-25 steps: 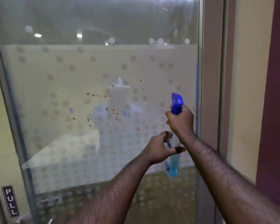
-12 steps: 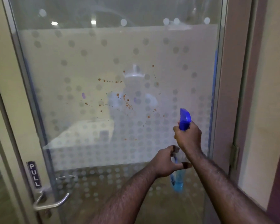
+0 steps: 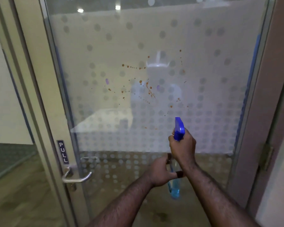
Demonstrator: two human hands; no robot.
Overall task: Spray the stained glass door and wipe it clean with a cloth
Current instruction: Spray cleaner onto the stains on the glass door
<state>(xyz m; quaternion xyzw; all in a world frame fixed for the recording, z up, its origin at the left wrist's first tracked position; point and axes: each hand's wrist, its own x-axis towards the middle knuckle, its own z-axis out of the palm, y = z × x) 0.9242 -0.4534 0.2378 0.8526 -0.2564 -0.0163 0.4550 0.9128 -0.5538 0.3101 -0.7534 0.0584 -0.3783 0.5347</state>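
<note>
The glass door (image 3: 105, 46) fills the view, frosted with grey dots. Orange-brown stain splatters (image 3: 147, 89) spread across its middle. A spray bottle (image 3: 175, 189) with a blue trigger head and pale blue liquid is held upright low and right of the stains. My right hand (image 3: 183, 148) grips its neck just under the head, the nozzle pointing at the glass. My left hand (image 3: 161, 172) holds the bottle's body lower down. No cloth is in view.
A metal lever handle (image 3: 77, 176) and a "PULL" sign (image 3: 62, 152) sit on the door's left frame. A hinge (image 3: 266, 157) is on the right jamb. A second glass panel (image 3: 10, 112) stands to the left.
The view has shifted left and back, bringing the handle and left frame into sight. Both hands and the bottle sit lower relative to the stains, grip unchanged.
</note>
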